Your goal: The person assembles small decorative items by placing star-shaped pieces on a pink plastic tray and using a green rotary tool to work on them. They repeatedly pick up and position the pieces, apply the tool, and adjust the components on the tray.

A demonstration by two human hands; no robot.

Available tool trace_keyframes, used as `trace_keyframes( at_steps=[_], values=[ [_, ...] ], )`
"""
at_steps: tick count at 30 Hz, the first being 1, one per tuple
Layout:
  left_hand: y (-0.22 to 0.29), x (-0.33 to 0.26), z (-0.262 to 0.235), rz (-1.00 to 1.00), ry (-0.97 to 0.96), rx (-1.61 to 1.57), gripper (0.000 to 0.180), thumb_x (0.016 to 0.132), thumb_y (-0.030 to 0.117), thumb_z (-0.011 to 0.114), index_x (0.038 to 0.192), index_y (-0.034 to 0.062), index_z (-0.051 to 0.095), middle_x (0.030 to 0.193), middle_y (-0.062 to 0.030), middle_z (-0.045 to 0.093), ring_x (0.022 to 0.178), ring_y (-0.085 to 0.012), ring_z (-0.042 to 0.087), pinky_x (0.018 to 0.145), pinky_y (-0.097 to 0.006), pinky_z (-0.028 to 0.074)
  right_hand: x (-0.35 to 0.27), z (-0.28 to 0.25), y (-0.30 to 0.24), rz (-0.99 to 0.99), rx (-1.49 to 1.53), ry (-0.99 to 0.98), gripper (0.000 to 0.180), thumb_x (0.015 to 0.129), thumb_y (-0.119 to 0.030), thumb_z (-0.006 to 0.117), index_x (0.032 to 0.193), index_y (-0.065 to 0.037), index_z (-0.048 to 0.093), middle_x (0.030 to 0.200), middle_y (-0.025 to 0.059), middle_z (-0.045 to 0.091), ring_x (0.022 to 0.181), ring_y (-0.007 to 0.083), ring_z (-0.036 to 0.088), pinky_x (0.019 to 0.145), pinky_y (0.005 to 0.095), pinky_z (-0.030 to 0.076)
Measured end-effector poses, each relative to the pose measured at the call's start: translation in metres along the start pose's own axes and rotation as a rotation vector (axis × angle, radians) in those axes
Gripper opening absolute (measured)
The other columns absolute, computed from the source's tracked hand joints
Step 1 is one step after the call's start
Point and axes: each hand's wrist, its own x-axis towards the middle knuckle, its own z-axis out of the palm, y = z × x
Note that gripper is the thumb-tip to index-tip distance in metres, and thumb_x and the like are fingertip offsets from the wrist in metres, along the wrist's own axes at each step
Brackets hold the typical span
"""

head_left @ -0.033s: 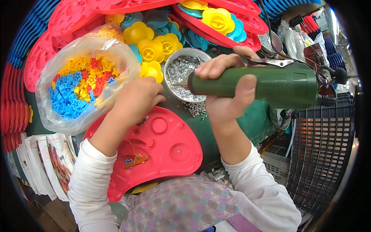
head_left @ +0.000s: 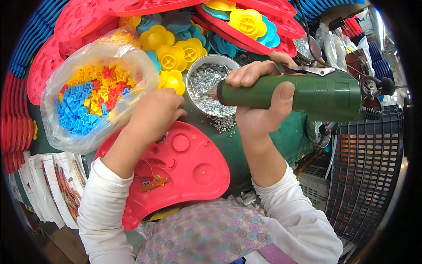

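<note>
My right hand (head_left: 259, 101) is wrapped round a green electric screwdriver (head_left: 321, 94), thumb along its near side. The tool lies almost level, with its tip (head_left: 206, 93) over a round metal bowl of small screws (head_left: 205, 81). My left hand (head_left: 156, 112) is curled closed between the bag and the bowl, above the far edge of a red plastic shell (head_left: 200, 152). What its fingers hold, if anything, is hidden. Inside the shell lies a small brown circuit board (head_left: 154, 184) with thin wires. A clear plastic bag (head_left: 50, 112) beside my left forearm holds blue, yellow and red star-shaped pieces.
Yellow flower-shaped parts (head_left: 158, 38) and blue ones (head_left: 270, 33) lie at the back among more red shells (head_left: 83, 20). Loose metal bits (head_left: 222, 123) are scattered below the bowl on the green tabletop (head_left: 281, 147). A black plastic crate (head_left: 365, 176) stands at the right, wrapped wire bundles (head_left: 57, 187) at the left.
My right hand and the screwdriver have shifted very slightly to the right. My left hand has barely moved.
</note>
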Motion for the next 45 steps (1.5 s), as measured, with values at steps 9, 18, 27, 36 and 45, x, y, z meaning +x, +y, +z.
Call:
trace_keyframes(
  at_steps=[9, 18, 27, 36, 45],
  values=[
    [0.013, 0.007, 0.006, -0.036, 0.359, 0.024, 0.016, 0.082, 0.01, 0.078, 0.092, 0.0033, 0.068, 0.09, -0.0168, 0.066, 0.087, -0.0382, 0.067, 0.078, -0.047, 0.053, -0.009, -0.018, 0.019, 0.039, -0.291, -0.058, 0.054, 0.099, -0.037, 0.061, 0.127, 0.006, 0.044, 0.078, 0.0119, 0.061, 0.068, 0.0232, 0.065, 0.069, 0.0401, 0.059],
    [0.033, 0.026, 0.008, 0.232, 0.341, -0.036, 0.017, 0.076, 0.011, 0.081, 0.091, 0.0061, 0.074, 0.093, -0.0088, 0.06, 0.096, -0.0298, 0.058, 0.084, -0.042, 0.051, -0.001, -0.019, -0.011, 0.092, -0.071, 0.045, 0.064, 0.096, -0.057, 0.057, 0.129, -0.005, 0.041, 0.079, 0.009, 0.059, 0.07, 0.0223, 0.062, 0.071, 0.0414, 0.056],
    [0.033, 0.022, 0.011, 0.287, 0.458, 0.006, 0.017, 0.074, 0.007, 0.08, 0.09, 0.0048, 0.072, 0.091, -0.0087, 0.058, 0.093, -0.0292, 0.057, 0.083, -0.041, 0.05, 0.001, -0.018, -0.02, 0.01, 0.182, 0.079, 0.064, 0.094, -0.04, 0.069, 0.129, 0.005, 0.039, 0.082, 0.0132, 0.063, 0.071, 0.0231, 0.066, 0.072, 0.0391, 0.06],
    [0.027, -0.052, -0.016, 0.198, 0.444, 0.044, 0.023, 0.068, 0.005, 0.083, 0.087, 0.0058, 0.07, 0.09, -0.0078, 0.058, 0.089, -0.0286, 0.056, 0.078, -0.04, 0.05, -0.022, 0.028, -0.027, 0.17, 0.099, -0.054, 0.071, 0.098, -0.065, 0.053, 0.131, -0.004, 0.042, 0.078, 0.0079, 0.058, 0.07, 0.0221, 0.062, 0.069, 0.0409, 0.056],
    [0.014, -0.104, -0.006, 0.16, 0.576, 0.085, 0.028, 0.069, 0.011, 0.086, 0.092, 0.0062, 0.069, 0.089, -0.0065, 0.06, 0.086, -0.0279, 0.057, 0.073, -0.039, 0.049, -0.044, 0.064, -0.023, 0.285, 0.17, -0.223, 0.072, 0.096, -0.061, 0.061, 0.136, -0.005, 0.039, 0.084, 0.0095, 0.062, 0.078, 0.0236, 0.065, 0.077, 0.043, 0.058]
  ],
)
